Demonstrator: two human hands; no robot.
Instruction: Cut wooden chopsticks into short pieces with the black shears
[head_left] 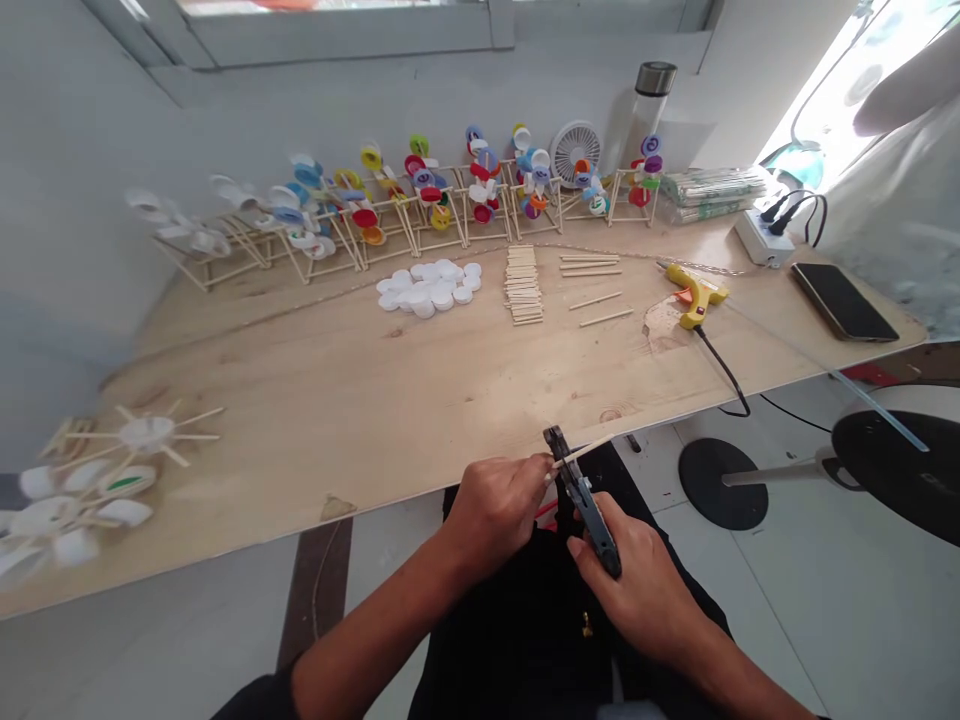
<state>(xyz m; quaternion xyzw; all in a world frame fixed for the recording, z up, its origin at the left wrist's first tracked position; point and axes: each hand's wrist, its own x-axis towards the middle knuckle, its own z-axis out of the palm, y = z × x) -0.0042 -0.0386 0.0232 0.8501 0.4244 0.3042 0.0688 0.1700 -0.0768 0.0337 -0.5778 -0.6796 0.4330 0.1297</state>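
Observation:
At the table's front edge, my left hand [501, 505] is closed on a thin wooden stick [589, 449], pinched near its left end. My right hand [637, 580] grips dark-handled pliers [592, 515], their head pointing up and away from me. The stick crosses the pliers just below the head; whether the jaws are closed on it I cannot tell. Farther back lie a stack of short wooden sticks [523, 285] and several loose sticks [590, 270]. White bottle caps [427, 288] are heaped left of the stack.
Stick frames with coloured caps [435, 205] line the table's back. A yellow glue gun [694, 295], a phone [845, 302] and a power strip [765, 238] are at right. Capped spoked wheels [148, 434] lie at left. A small fan [575, 152] and bottle [646, 110] stand behind.

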